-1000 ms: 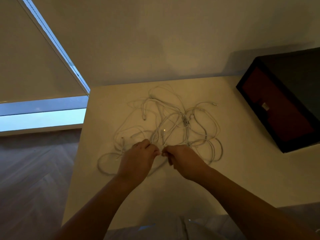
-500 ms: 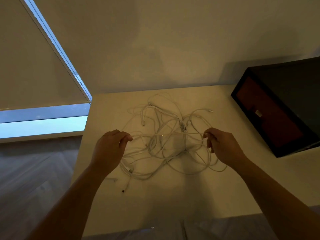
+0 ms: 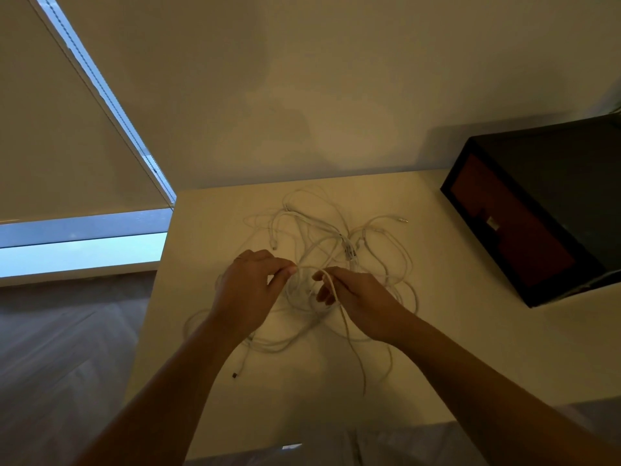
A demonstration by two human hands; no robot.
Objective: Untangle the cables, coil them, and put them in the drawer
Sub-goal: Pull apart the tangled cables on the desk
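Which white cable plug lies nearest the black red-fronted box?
The metal-tipped white plug lying farthest right, pointing toward the black box; others lie further left.

The cables (image 3: 339, 243) lie in one tangle on the tabletop (image 3: 453, 348), centred left to right and nearer the far edge. The drawer unit (image 3: 537, 210) stands on the tabletop's right far corner, well apart from the tangle. The wall (image 3: 302, 95) rises behind both. The window (image 3: 80, 250) and floor (image 3: 67, 348) lie left of the tabletop. The left grip (image 3: 248, 290) and right grip (image 3: 359, 297) sit side by side over the tangle's near part, each pinching a strand. One strand trails from the right grip toward the near edge.
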